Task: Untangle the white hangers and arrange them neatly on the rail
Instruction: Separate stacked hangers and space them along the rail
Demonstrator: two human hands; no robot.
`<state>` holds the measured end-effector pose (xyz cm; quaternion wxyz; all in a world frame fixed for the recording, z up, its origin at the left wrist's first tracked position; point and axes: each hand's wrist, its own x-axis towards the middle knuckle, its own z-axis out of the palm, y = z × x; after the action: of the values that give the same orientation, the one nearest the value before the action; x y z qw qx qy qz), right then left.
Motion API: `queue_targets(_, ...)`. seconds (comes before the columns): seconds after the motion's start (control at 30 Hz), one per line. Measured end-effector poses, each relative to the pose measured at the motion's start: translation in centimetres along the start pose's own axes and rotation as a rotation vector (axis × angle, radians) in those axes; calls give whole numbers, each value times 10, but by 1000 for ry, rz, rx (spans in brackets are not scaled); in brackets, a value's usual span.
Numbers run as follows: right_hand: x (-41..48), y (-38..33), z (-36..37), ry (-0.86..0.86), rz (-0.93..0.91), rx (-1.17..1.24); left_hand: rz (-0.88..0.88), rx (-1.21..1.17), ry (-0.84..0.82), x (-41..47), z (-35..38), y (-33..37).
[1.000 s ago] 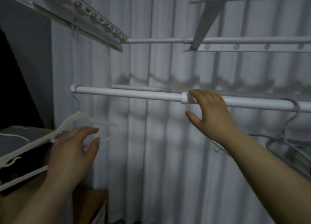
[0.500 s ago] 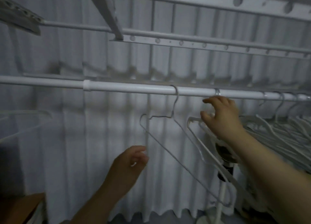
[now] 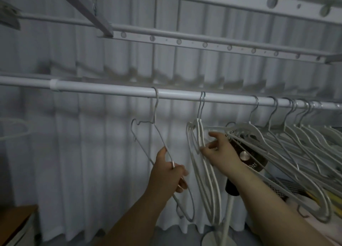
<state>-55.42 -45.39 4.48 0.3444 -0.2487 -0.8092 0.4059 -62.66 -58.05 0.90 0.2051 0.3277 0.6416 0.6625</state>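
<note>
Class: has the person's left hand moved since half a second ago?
Yes. Judged against the rail, the left hand has moved right and now grips the thin wire hanger it hung short of.

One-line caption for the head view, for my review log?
Left hand grips a wire hanger on the rail; right hand pinches white hangers beside it.

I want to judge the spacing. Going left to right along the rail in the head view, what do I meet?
Rail collar → thin wire hanger, gripped by the left hand → paired white hangers, at the right hand → crowded bunch of white hangers.
</note>
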Motion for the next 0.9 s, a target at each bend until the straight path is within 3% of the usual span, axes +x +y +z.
queue_targets(0.37,7,-12,28,-139,193,475,67,-56,168,-10,-43,-4)
queue_targets(0.9,-1,-83,149,-112,29,331,205,-140,235,-37,-192,15)
